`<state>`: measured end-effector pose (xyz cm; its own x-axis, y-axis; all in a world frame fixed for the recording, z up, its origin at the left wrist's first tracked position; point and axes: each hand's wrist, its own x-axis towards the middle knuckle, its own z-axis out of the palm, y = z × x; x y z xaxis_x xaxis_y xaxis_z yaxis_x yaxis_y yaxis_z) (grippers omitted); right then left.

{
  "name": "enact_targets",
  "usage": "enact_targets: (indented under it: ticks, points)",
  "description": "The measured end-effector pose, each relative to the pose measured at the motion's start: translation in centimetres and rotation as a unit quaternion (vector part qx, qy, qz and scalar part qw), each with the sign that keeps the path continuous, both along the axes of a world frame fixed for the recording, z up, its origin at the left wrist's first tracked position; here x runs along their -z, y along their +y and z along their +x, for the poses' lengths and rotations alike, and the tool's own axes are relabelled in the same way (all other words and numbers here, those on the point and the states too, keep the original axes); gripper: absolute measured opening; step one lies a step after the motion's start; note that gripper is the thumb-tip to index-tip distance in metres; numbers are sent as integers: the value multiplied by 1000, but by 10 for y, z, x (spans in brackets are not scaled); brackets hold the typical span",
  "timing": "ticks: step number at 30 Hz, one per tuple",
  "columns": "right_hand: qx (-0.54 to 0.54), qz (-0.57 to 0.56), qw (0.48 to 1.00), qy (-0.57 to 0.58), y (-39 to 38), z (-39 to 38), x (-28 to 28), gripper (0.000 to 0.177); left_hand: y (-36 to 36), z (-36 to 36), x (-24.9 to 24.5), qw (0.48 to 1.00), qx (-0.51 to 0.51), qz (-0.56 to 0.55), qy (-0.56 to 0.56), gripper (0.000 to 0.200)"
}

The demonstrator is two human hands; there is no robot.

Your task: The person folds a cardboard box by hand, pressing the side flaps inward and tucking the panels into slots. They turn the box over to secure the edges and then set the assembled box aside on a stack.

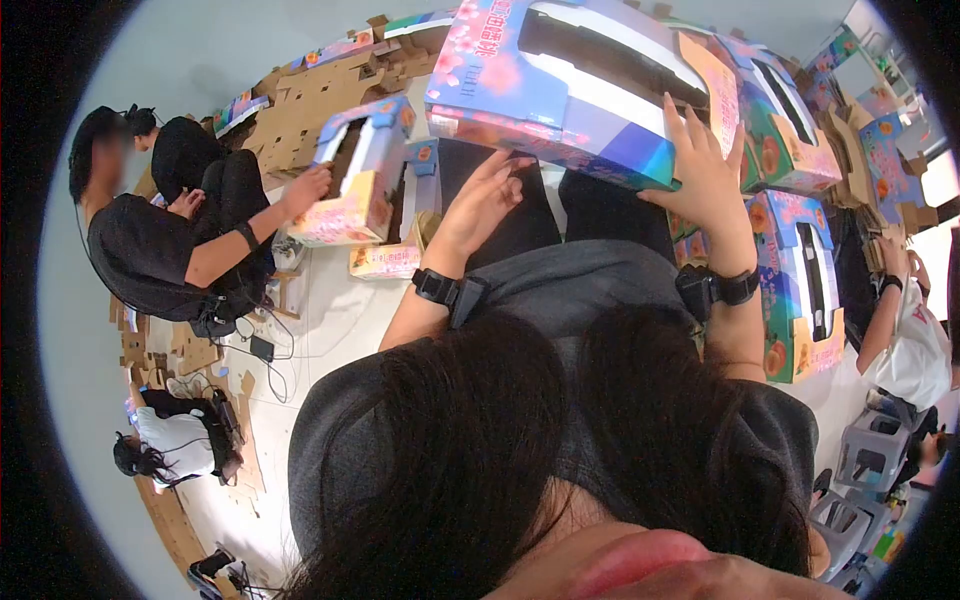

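A printed cardboard carton [600, 90] with pink blossoms, blue and white panels and a long cut-out in its top stands across my lap. My right hand [703, 165] lies against its right end with the fingers spread, the thumb near the lower edge. Just below the carton's left front edge is my left hand [485, 203], empty, its index finger stretched out and the others loosely bent. Dark bands with black modules are on both my wrists.
To my left, a seated person [150, 240] has a hand on a similar carton [357, 175]. More cartons [800, 285] stack at my right. Flattened cardboard [310, 100] lies behind. Another person [915, 335] works at far right, near grey stools [870, 450]. A cable [275, 365] trails on the floor.
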<state>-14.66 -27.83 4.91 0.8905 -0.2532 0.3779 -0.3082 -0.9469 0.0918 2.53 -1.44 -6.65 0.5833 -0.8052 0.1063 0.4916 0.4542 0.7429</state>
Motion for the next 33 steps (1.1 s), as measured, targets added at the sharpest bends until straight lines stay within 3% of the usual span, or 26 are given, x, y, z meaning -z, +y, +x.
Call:
enact_targets:
  ticks: [7,17,20,33]
  points:
    - [-11,-1,1000,1,3,0,-1,130,3,-2,3,999,-19,-9,32,51]
    - [-126,-18,987,-97,13,10,2,122,3,-3,2,995,-21,-18,96,43]
    - [-127,-20,990,-61,7,14,-4,119,3,-2,3,995,-13,-26,94,44]
    - [-101,24,988,-117,19,27,-2,104,7,0,1,992,5,-42,116,53]
